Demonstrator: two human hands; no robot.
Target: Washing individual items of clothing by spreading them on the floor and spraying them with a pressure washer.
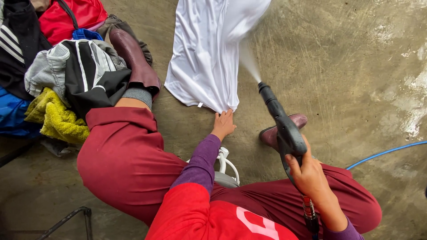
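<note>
1. The right hand [308, 174] is closed around the grip of a dark pressure-washer spray gun [284, 129], with the fingers wrapped round the handle and the barrel pointing up and away from the person.
2. A narrow jet of water [249, 62] leaves the gun's nozzle and strikes the upper right part of a white garment [202, 58].
3. The white garment lies spread on the wet concrete floor [347, 66], its lower hem nearest the person and its top edge blurred where the spray hits.
4. The left hand [223, 124] is open and flat, fingers together, pressed on the floor with the fingertips touching the garment's lower corner; it grips nothing.
5. The person sits low with legs apart in dark red trousers [124, 160], wearing maroon rubber boots [135, 58], a purple sleeve [202, 162] and a red top.
6. A white-handled object [226, 166] sits between the legs, just behind the left forearm; what it is cannot be told.
7. A heap of clothes [66, 66] lies at the left, beside the left leg: striped black and white pieces, a yellow towel [58, 118], red and blue fabrics.
8. A blue hose [387, 152] runs across the floor at the right, well apart from the garment.
</note>
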